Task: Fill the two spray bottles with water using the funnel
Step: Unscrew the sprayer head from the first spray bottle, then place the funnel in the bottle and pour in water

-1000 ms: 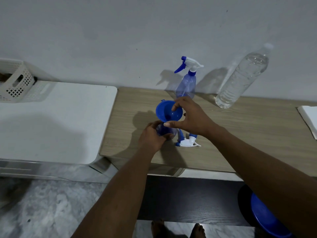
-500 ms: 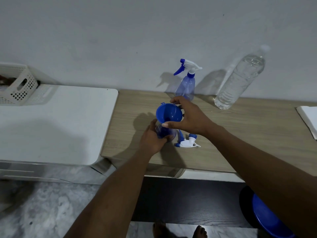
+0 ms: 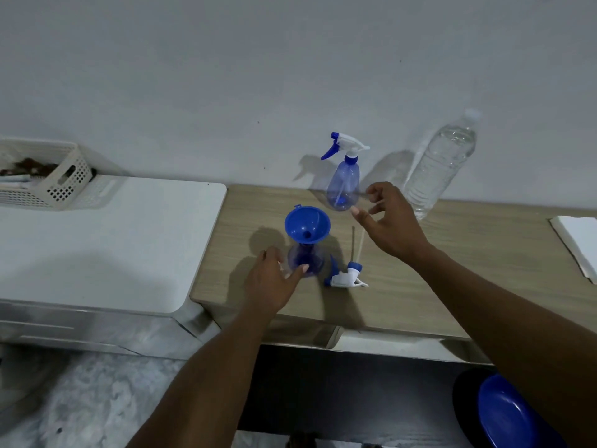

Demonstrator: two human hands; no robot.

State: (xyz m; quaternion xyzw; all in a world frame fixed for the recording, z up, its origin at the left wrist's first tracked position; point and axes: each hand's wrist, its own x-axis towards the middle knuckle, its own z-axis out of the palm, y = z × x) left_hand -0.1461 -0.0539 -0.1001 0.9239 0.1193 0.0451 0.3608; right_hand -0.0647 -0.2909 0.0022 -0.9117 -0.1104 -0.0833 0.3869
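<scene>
A blue funnel [image 3: 307, 225] stands in the neck of an uncapped clear-blue spray bottle [image 3: 305, 260] near the front left of the wooden table [image 3: 452, 270]. My left hand [image 3: 270, 284] is just left of that bottle with relaxed fingers, its thumb tip against the bottle's base. My right hand [image 3: 391, 223] hovers to the right of the funnel, fingers loosely curled and holding nothing. The removed trigger head [image 3: 346, 278] lies on the table with its dip tube pointing away from me. A second spray bottle [image 3: 343, 185] with its trigger on stands by the wall. A clear water bottle [image 3: 440, 169] stands further right.
A white surface [image 3: 113, 240] adjoins the table on the left and bears a white perforated basket [image 3: 63, 177]. White paper [image 3: 578, 245] lies at the table's right edge. A blue round object [image 3: 510, 415] sits low at the bottom right. The wall is close behind.
My right hand has let go of the funnel's rim and moved right and away. My left hand has loosened its grip on the bottle and drawn back a little. The funnel stays in the neck.
</scene>
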